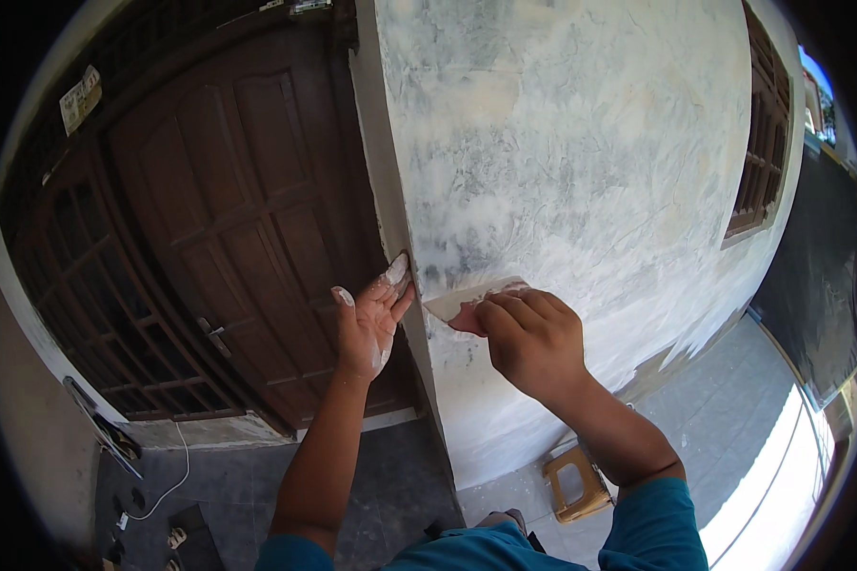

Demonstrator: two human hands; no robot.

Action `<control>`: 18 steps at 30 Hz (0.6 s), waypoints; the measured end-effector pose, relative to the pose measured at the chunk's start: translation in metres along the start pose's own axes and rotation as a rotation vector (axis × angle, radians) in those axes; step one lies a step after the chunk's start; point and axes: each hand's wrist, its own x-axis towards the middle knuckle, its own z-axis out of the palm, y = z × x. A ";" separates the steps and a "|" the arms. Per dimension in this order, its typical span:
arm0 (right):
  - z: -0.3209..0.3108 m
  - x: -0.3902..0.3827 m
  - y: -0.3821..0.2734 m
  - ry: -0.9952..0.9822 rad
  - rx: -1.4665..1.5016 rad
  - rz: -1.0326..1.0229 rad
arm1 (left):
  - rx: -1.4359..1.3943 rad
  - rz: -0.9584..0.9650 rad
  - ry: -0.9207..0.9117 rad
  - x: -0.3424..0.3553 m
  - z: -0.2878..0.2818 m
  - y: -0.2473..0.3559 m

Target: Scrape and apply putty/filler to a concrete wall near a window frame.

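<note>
My right hand [540, 344] is closed round a putty knife [455, 303] with a pale, wide blade and a reddish part under my fingers. Its blade lies against the patchy white and grey wall [581, 143], close to the outer corner. At that corner, on the doorway side, my left hand [371, 328] is raised with its fingers stretched out and thumb apart. White paste coats its thumb, fingertips and part of the palm, and it holds nothing. The fingertips are at the wall's edge; whether they touch it I cannot tell.
Left of the corner stands a brown panelled door [248, 209] with a metal handle [214, 335]. A yellowish-brown step stool [579, 483] sits on the floor below my right arm. A barred window [764, 133] and a dark panel [809, 276] are at right. A white cable [183, 471] lies at lower left.
</note>
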 end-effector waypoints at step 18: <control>-0.014 0.062 -0.001 0.202 0.010 -0.018 | 0.061 0.002 0.047 -0.007 -0.004 -0.002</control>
